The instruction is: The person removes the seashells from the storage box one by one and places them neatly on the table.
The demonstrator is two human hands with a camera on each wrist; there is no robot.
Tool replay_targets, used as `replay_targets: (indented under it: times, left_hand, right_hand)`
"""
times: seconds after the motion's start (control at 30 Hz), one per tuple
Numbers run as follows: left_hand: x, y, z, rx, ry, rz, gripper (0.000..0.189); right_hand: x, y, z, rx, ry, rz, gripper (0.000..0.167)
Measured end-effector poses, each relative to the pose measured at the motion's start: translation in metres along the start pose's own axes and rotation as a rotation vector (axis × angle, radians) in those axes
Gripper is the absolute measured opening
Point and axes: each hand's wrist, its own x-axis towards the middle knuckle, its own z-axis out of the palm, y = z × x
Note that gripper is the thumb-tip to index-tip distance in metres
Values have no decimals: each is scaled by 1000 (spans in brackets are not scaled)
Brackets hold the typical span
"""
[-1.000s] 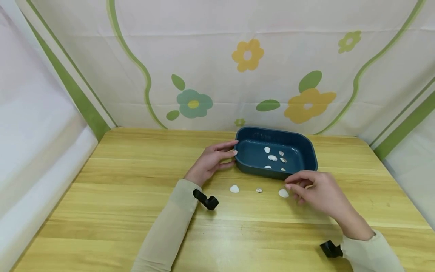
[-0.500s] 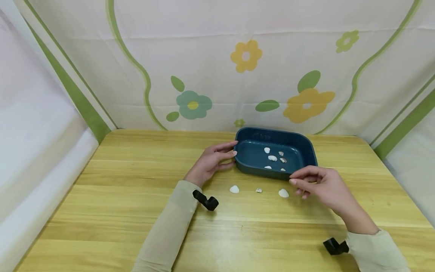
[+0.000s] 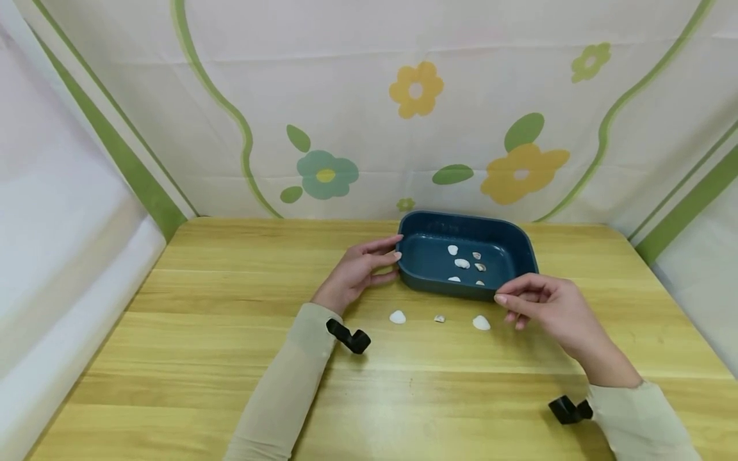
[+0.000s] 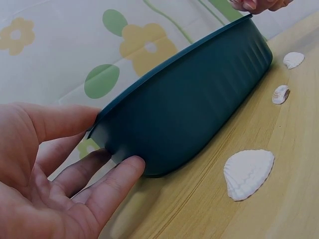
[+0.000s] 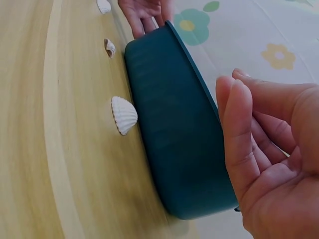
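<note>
A dark teal tray [image 3: 444, 288] stands at the back of the wooden table. Several small seashells [image 3: 462, 263] lie inside it. My left hand [image 3: 360, 269] touches the tray's left end from outside with spread, nearly straight fingers, also visible in the left wrist view. My right hand [image 3: 548, 307] is at the front right corner, thumb and index fingertips close together right by the rim, with nothing visible between them. On the table before the tray lie a white shell [image 3: 398, 317] at left, a small broken-looking shell [image 3: 440, 319] and a ribbed white shell [image 5: 123, 115] nearest my right hand.
The wooden table [image 3: 230, 358] reaches back to a white flowered curtain [image 3: 346, 96], close behind the tray. White cloth [image 3: 69, 243] hangs along the left side. A black wrist mount [image 3: 348, 337] sticks out from my left sleeve, another [image 3: 567, 410] from the right.
My right hand has moved right and slightly back from beside the ribbed shell to the tray's front right corner. My left hand stays at the left end, and the shells lie as before.
</note>
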Motion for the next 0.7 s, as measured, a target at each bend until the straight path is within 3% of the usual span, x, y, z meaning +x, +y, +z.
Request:
replay_targets:
  times: [0.43, 0.7]
  left_hand:
    - [2, -2, 4, 5, 5, -1, 47]
    - [5, -3, 6, 7, 4, -4, 45]
  right_hand:
    - [4, -6, -3, 13, 21, -11, 18]
    - [27, -20, -7, -86, 52, 20, 30]
